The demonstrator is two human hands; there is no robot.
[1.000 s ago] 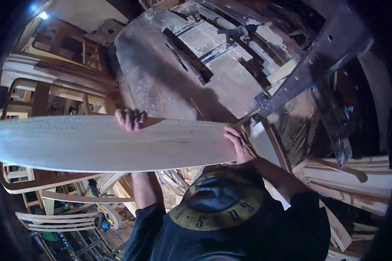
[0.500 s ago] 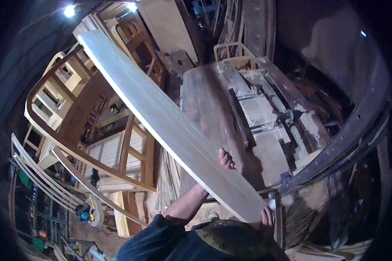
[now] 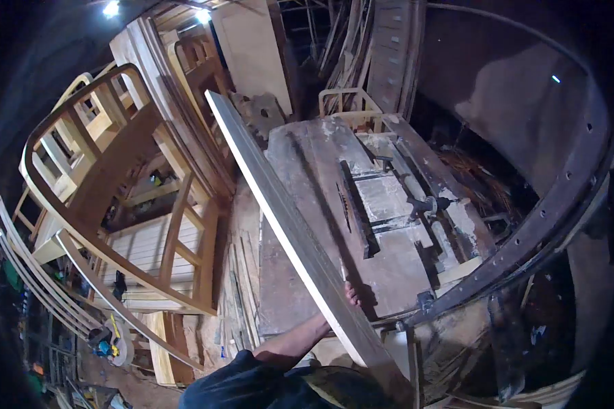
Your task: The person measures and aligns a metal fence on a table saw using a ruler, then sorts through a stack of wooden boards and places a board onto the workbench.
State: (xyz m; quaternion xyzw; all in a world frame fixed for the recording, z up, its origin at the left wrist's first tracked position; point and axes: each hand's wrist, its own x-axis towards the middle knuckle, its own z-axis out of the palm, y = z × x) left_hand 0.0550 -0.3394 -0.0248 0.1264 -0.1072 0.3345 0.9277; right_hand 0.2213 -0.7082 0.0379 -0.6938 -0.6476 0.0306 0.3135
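Observation:
A long pale wooden board [image 3: 290,218] slants across the middle, its far end raised toward the back and its near end close to my body. The left forearm passes under it, and my left hand [image 3: 351,293] is closed on it, with fingertips curled over the far long edge. The board is tilted so that its near long edge shows as a bright strip. Below it lies a worn machine table [image 3: 300,184] dusted with sawdust. My right hand does not show; the near end of the board is in shadow.
A dark curved metal frame with holes [image 3: 518,242] arches at the right. Curved wooden furniture frames [image 3: 102,232] stand at the left, with thin strips [image 3: 239,286] on the floor beside them. Stacked planks [image 3: 174,102] lean behind. A dark fitting [image 3: 426,206] sits on the machine table.
The board has turned onto its edge, and its far end has swung right and lower in view. My right hand, visible before at the near end, has dropped out of sight.

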